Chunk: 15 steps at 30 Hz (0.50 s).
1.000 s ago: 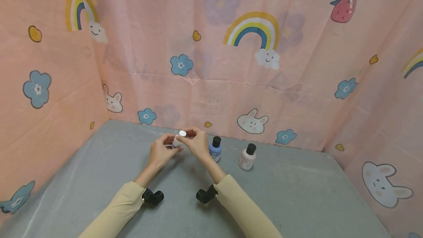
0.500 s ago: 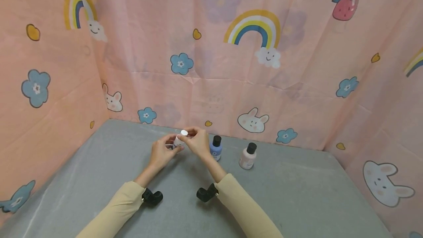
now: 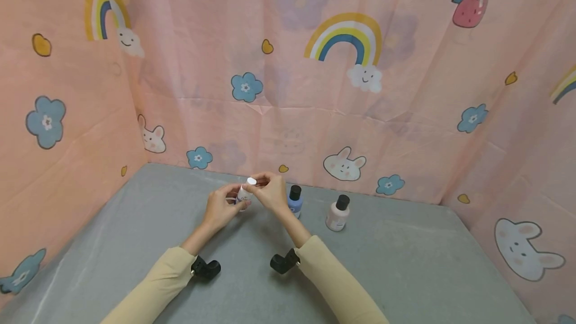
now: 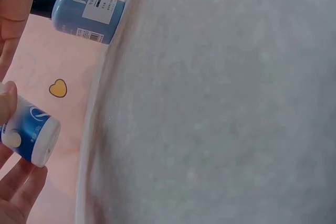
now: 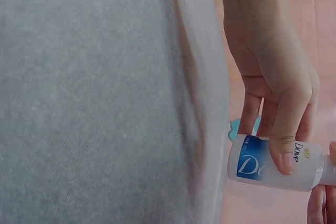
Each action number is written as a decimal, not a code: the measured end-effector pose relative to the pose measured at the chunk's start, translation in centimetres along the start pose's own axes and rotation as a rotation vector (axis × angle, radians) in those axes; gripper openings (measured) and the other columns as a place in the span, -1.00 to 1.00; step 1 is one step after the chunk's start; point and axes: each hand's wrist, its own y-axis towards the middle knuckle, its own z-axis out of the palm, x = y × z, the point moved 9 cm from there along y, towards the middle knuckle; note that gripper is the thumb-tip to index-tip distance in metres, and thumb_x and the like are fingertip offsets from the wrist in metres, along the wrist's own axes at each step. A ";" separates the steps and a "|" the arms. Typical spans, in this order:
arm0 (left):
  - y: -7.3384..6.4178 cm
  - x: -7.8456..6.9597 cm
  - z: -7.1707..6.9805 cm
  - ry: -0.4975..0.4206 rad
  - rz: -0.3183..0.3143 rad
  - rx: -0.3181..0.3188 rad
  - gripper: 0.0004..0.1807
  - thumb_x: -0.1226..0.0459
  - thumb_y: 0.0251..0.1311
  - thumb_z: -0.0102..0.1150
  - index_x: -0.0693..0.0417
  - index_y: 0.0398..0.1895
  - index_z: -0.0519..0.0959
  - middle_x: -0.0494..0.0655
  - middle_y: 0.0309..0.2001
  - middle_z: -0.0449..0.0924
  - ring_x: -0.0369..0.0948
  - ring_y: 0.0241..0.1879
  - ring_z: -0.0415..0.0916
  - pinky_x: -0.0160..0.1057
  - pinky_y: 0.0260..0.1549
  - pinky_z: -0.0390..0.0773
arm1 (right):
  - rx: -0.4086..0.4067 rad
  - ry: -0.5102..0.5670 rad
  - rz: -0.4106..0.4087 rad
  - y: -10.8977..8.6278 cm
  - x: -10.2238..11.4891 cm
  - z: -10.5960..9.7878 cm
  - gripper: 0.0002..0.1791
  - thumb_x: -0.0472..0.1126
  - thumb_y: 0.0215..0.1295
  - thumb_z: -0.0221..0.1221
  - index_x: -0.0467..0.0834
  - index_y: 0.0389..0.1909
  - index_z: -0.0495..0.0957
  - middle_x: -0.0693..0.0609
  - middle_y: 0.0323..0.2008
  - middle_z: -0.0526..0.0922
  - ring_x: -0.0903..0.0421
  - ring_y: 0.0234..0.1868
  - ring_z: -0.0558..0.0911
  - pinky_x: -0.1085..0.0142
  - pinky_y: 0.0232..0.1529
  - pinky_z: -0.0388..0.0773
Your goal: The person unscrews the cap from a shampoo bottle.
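Note:
A small white and blue Dove bottle [image 3: 243, 194] is held above the table, tilted, its white cap [image 3: 251, 181] pointing up and right. My left hand [image 3: 219, 209] grips the bottle's body; in the right wrist view its thumb [image 5: 286, 161] lies across the front label. With thumb and fingers, my right hand [image 3: 271, 193] pinches the cap end. Only fingertips [image 5: 318, 208] of that hand show at the right wrist view's edge. The bottle's white base [image 4: 47, 142] faces the left wrist camera. Whether the cap is loose cannot be seen.
A blue bottle [image 3: 295, 203] with a black cap stands just right of my right hand. Farther right stands a pale pink bottle [image 3: 337, 216], also black-capped. The grey table [image 3: 405, 254] meets a pink patterned curtain [image 3: 288, 114] at the back and sides.
Both hands and the white bottle have shifted very slightly right, and the cap leans a little more to the right. The blue and pink bottles stay in place.

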 end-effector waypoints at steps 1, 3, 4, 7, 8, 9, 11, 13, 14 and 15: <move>0.0 0.0 0.1 -0.006 0.001 0.009 -0.50 0.32 -0.04 0.45 0.26 0.03 0.59 0.22 -0.16 0.68 0.09 -0.19 0.66 -0.07 -0.22 0.67 | 0.004 0.003 -0.005 0.0 0.0 0.0 -0.73 -0.23 0.03 0.42 -0.29 -0.28 0.67 -0.18 -0.36 0.72 0.01 -0.37 0.71 0.41 -0.37 0.63; 0.0 0.0 0.2 -0.021 0.003 0.032 -0.51 0.32 -0.03 0.44 0.26 0.03 0.58 0.21 -0.17 0.68 0.08 -0.19 0.66 -0.10 -0.22 0.67 | 0.015 0.012 -0.009 -0.1 0.1 0.0 -0.74 -0.24 0.04 0.41 -0.31 -0.27 0.67 -0.19 -0.36 0.72 -0.01 -0.37 0.71 0.41 -0.35 0.64; 0.0 0.1 0.3 -0.028 0.003 0.045 -0.51 0.32 -0.03 0.44 0.26 0.04 0.58 0.20 -0.18 0.68 0.07 -0.19 0.67 -0.11 -0.21 0.67 | 0.021 0.014 -0.009 -0.1 0.1 0.0 -0.74 -0.25 0.04 0.41 -0.31 -0.27 0.67 -0.20 -0.36 0.72 -0.01 -0.37 0.72 0.40 -0.35 0.64; -0.1 0.2 0.6 -0.040 0.000 0.086 -0.51 0.32 -0.01 0.43 0.25 0.05 0.57 0.18 -0.18 0.68 0.04 -0.18 0.67 -0.13 -0.19 0.67 | 0.042 0.010 -0.008 -0.4 0.2 0.0 -0.76 -0.29 0.04 0.40 -0.31 -0.26 0.67 -0.22 -0.35 0.73 -0.04 -0.35 0.73 0.39 -0.32 0.65; -0.2 0.3 0.7 -0.049 0.001 0.097 -0.51 0.33 0.00 0.42 0.26 0.05 0.57 0.19 -0.17 0.68 0.04 -0.18 0.67 -0.13 -0.18 0.67 | 0.050 0.004 -0.007 -0.5 0.2 0.1 -0.76 -0.29 0.05 0.39 -0.30 -0.25 0.67 -0.22 -0.34 0.73 -0.03 -0.33 0.73 0.40 -0.31 0.66; -0.2 0.3 0.8 -0.053 -0.001 0.105 -0.51 0.33 0.00 0.42 0.26 0.06 0.57 0.19 -0.16 0.68 0.04 -0.17 0.67 -0.13 -0.17 0.67 | 0.057 0.001 -0.005 -0.6 0.3 0.1 -0.76 -0.29 0.05 0.39 -0.30 -0.25 0.67 -0.21 -0.33 0.73 -0.04 -0.32 0.73 0.40 -0.30 0.66; -0.3 0.3 0.9 -0.059 0.001 0.117 -0.51 0.32 0.02 0.41 0.25 0.07 0.56 0.19 -0.14 0.67 0.05 -0.15 0.66 -0.11 -0.15 0.66 | 0.068 -0.009 -0.012 -0.7 0.4 0.1 -0.75 -0.28 0.07 0.38 -0.29 -0.23 0.67 -0.21 -0.32 0.73 -0.04 -0.31 0.73 0.39 -0.29 0.66; -0.3 0.4 1.0 -0.067 0.003 0.122 -0.51 0.32 0.03 0.40 0.25 0.08 0.55 0.19 -0.13 0.66 0.06 -0.14 0.65 -0.10 -0.14 0.66 | 0.079 -0.013 -0.015 -0.8 0.4 0.1 -0.75 -0.27 0.08 0.38 -0.29 -0.21 0.67 -0.21 -0.31 0.73 -0.04 -0.30 0.73 0.39 -0.28 0.66; -0.4 0.4 1.0 -0.068 0.004 0.125 -0.51 0.33 0.04 0.39 0.25 0.08 0.55 0.19 -0.13 0.66 0.06 -0.13 0.65 -0.09 -0.14 0.66 | 0.087 -0.011 -0.016 -0.8 0.4 0.1 -0.75 -0.27 0.09 0.37 -0.29 -0.21 0.67 -0.21 -0.30 0.73 -0.04 -0.29 0.73 0.38 -0.27 0.66; -0.4 0.4 1.1 -0.067 0.005 0.129 -0.51 0.33 0.05 0.38 0.26 0.09 0.55 0.20 -0.13 0.66 0.06 -0.13 0.65 -0.09 -0.14 0.66 | 0.096 -0.008 -0.015 -0.8 0.3 0.1 -0.74 -0.27 0.09 0.37 -0.29 -0.20 0.67 -0.21 -0.29 0.73 -0.05 -0.28 0.73 0.38 -0.26 0.66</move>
